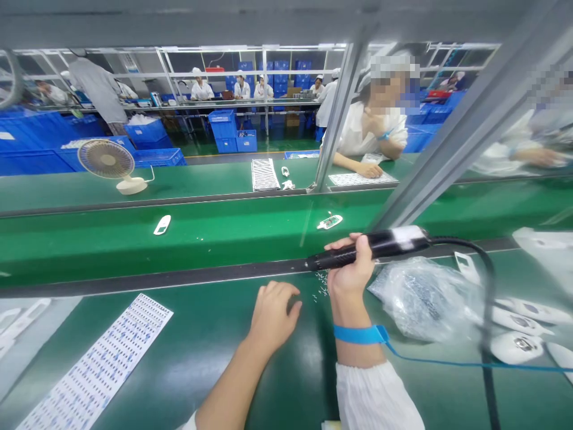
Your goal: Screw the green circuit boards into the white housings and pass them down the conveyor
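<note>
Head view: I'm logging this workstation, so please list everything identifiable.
Corded tool: 1, black, centre
Loose bits: many, white, near tool
Plastic bag: 1, clear, right
Casings: several, white, mostly right
Belt: 1, green, middle
Circuit shell: 1, white-green, belt
Benches: 2, green, flanking belt
Printed sheets: at least 3, white, lower left and far bench
Fan: 1, cream, far left
Bins: many, blue, background
People: several, white clothing, background
Frame: 1, grey, overhead
Strap: 1, blue, right wrist
Left hand: 1, bare, lower centre
Right hand: 1, bare, gripping tool

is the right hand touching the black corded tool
Touching: the head view plainly shows the right hand closed around the black corded tool.
</note>
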Demonstrator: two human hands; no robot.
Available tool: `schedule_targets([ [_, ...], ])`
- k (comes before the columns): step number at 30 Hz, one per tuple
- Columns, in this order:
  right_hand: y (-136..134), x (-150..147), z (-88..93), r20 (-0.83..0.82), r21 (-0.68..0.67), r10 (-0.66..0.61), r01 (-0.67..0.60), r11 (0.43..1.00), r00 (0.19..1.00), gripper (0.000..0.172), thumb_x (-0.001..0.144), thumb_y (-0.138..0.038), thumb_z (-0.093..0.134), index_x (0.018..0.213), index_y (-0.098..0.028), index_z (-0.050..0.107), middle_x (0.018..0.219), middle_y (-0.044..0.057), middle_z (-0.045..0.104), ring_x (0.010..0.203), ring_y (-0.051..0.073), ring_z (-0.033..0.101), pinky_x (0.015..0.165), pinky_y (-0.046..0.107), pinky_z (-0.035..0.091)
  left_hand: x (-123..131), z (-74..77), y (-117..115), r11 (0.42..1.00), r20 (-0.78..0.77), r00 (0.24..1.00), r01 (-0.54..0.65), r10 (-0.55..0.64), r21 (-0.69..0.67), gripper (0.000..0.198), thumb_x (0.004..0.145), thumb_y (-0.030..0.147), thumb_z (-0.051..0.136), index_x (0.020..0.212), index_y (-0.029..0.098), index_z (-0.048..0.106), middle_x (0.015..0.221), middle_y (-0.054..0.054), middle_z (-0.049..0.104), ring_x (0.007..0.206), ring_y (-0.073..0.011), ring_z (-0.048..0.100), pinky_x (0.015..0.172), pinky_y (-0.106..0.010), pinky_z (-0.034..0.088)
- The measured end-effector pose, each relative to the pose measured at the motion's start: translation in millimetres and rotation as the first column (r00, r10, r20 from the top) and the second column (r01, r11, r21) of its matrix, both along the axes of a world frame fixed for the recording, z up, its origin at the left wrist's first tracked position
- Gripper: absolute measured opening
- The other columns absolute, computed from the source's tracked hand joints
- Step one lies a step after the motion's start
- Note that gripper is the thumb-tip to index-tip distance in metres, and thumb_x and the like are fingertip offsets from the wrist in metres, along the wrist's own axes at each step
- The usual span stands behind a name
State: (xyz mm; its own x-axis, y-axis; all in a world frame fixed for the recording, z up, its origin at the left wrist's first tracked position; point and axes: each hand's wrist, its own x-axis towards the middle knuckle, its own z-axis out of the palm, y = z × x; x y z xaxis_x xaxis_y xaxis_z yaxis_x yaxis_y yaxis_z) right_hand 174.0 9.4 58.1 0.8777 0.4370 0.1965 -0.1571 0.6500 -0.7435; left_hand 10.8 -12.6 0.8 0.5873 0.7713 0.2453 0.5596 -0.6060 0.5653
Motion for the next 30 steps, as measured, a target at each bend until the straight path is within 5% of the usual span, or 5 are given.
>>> schedule_targets([
  [8, 0, 5, 1.4, -0.113, -0.060, -0.122, 0.116, 0.991, 0.986, 0.038, 0.077, -0.057, 0.067, 0.082, -0.021, 0.054, 0.053, -0.006, 0.057, 0.048, 0.017, 0.058, 0.051, 0.032, 0.050, 4, -6.3, -3, 1.000, 0.028, 1.000, 0.002, -0.001, -0.018, 0.014, 0.089, 0.012, 0.057, 0.096, 0.022, 0.064, 0.092, -0.003, 0.071, 0.088, -0.0236, 0.063, 0.080, -0.041, 0.048],
  [13, 0, 4, 1.3, -0.133, -0.052, -0.122, 0.116, 0.992, 0.984, 0.039, 0.076, -0.057, 0.067, 0.083, -0.020, 0.055, 0.053, -0.005, 0.058, 0.048, 0.017, 0.058, 0.050, 0.031, 0.050, 2, -6.2, -2, 0.980, 0.128, 0.975, 0.189, -0.180, -0.060, 0.030, 0.089, 0.008, 0.055, 0.114, 0.025, 0.062, 0.115, -0.003, 0.070, 0.106, -0.0212, 0.063, 0.093, -0.040, 0.048],
  [22, 0, 7, -0.1, -0.116, -0.069, -0.128, 0.121, 0.990, 0.985, 0.044, 0.077, -0.062, 0.067, 0.084, -0.021, 0.054, 0.054, -0.004, 0.058, 0.049, 0.017, 0.059, 0.050, 0.032, 0.052, -1, -5.0, -1, 0.997, 0.188, 0.981, 0.063, -0.054, -0.043, 0.010, 0.092, 0.020, 0.057, 0.092, 0.023, 0.066, 0.093, -0.003, 0.072, 0.089, -0.0209, 0.065, 0.084, -0.039, 0.048],
  [25, 1, 9, -2.7, -0.109, -0.064, -0.149, 0.142, 0.988, 0.983, 0.044, 0.077, -0.061, 0.067, 0.084, -0.020, 0.053, 0.054, -0.004, 0.058, 0.048, 0.018, 0.058, 0.048, 0.032, 0.051, -12, -7.1, 32, 0.994, 0.280, 0.954, -0.106, 0.109, -0.025, 0.011, 0.092, 0.024, 0.056, 0.089, 0.021, 0.066, 0.091, -0.003, 0.071, 0.087, -0.0185, 0.065, 0.081, -0.034, 0.051],
  [30, 0, 8, -3.8, -0.141, -0.070, -0.125, 0.116, 0.991, 0.982, 0.041, 0.077, -0.058, 0.067, 0.085, -0.020, 0.055, 0.054, -0.003, 0.060, 0.048, 0.019, 0.059, 0.048, 0.032, 0.052, -74, 19.4, 153, 0.882, 0.078, 0.889, -0.457, 0.451, 0.110, 0.014, 0.093, 0.026, 0.056, 0.093, 0.017, 0.067, 0.096, -0.004, 0.070, 0.093, -0.0185, 0.064, 0.084, -0.030, 0.051],
])
